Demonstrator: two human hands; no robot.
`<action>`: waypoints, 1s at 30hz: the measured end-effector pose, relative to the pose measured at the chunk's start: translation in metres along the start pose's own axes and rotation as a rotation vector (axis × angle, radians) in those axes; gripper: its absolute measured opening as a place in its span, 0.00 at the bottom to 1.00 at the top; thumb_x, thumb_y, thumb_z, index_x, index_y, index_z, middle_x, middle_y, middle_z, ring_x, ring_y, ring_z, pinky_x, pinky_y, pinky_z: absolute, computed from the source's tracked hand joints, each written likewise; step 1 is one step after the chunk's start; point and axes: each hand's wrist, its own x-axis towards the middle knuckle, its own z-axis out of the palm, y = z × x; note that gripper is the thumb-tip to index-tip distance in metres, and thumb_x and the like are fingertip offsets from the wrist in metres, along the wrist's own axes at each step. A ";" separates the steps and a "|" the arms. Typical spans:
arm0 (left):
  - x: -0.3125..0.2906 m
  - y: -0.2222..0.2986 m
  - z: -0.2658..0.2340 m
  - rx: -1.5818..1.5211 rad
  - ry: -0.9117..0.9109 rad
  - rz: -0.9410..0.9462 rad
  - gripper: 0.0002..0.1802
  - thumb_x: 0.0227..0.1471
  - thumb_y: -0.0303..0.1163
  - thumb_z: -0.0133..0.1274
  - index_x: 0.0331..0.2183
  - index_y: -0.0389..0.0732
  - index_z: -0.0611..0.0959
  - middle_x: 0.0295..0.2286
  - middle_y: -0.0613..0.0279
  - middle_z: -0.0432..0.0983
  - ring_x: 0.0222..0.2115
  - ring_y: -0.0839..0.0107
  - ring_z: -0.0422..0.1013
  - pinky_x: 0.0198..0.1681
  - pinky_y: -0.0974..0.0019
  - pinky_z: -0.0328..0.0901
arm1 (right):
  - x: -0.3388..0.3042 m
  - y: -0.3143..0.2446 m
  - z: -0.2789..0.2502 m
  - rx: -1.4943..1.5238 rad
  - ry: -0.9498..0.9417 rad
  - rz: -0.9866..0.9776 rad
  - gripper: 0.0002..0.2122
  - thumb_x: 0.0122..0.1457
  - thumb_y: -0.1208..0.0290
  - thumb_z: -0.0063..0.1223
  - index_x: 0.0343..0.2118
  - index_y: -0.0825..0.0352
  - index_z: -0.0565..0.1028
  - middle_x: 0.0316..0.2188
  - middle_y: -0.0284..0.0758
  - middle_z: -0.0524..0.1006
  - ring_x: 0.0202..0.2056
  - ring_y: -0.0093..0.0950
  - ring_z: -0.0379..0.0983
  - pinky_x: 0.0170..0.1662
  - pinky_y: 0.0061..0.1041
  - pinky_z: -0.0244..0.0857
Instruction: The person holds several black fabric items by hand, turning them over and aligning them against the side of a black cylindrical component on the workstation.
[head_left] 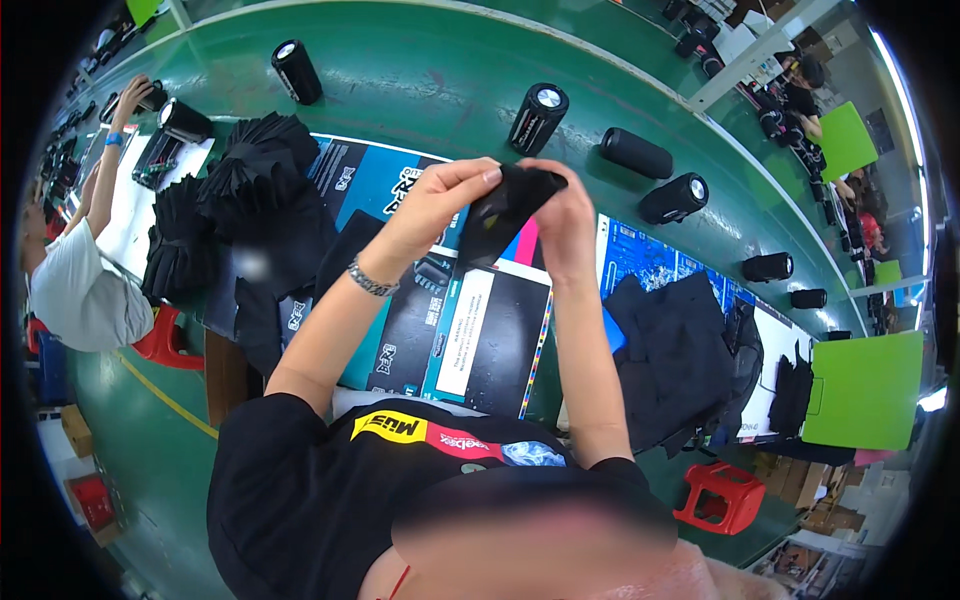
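Note:
A piece of thin black fabric (492, 228) hangs stretched between my two hands, above the printed sheets on the bench. My left hand (438, 205) pinches its upper left edge between thumb and fingers. At the upper right corner, my right hand (566, 222) has its fingers bent around the fabric; the cloth hides some fingertips. Left of my hands lie fanned stacks of black fabric pieces (262, 160). To the right is a loose pile of black fabric (675, 350). Just beyond my hands stands a black cylindrical speaker (538, 122).
More cylindrical speakers stand along the green surface, including one at far left (297, 72) and one lying down (637, 153). Printed sheets (420, 340) cover the bench before me. A co-worker in a grey shirt (88, 290) handles speakers at left. A red stool (720, 497) stands at lower right.

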 end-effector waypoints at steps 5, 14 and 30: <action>0.005 0.017 -0.008 0.315 -0.230 0.065 0.11 0.56 0.30 0.50 0.32 0.30 0.80 0.33 0.63 0.72 0.35 0.77 0.66 0.41 0.74 0.59 | -0.026 -0.019 0.011 0.000 -0.227 0.334 0.13 0.59 0.73 0.49 0.46 0.67 0.70 0.36 0.29 0.74 0.38 0.18 0.72 0.38 0.16 0.65; 0.018 0.014 -0.004 0.342 -0.415 -0.126 0.14 0.56 0.34 0.50 0.34 0.31 0.81 0.31 0.63 0.74 0.32 0.78 0.66 0.38 0.75 0.60 | -0.024 -0.035 -0.043 -0.096 -0.493 0.365 0.06 0.58 0.70 0.52 0.36 0.65 0.73 0.32 0.24 0.71 0.34 0.14 0.68 0.39 0.15 0.62; 0.198 -0.052 -0.029 0.420 0.171 0.180 0.08 0.50 0.26 0.57 0.34 0.33 0.79 0.36 0.61 0.75 0.35 0.77 0.71 0.40 0.75 0.66 | 0.129 -0.016 -0.053 -1.088 0.648 -0.563 0.06 0.55 0.73 0.52 0.30 0.72 0.75 0.32 0.47 0.76 0.38 0.41 0.74 0.43 0.35 0.66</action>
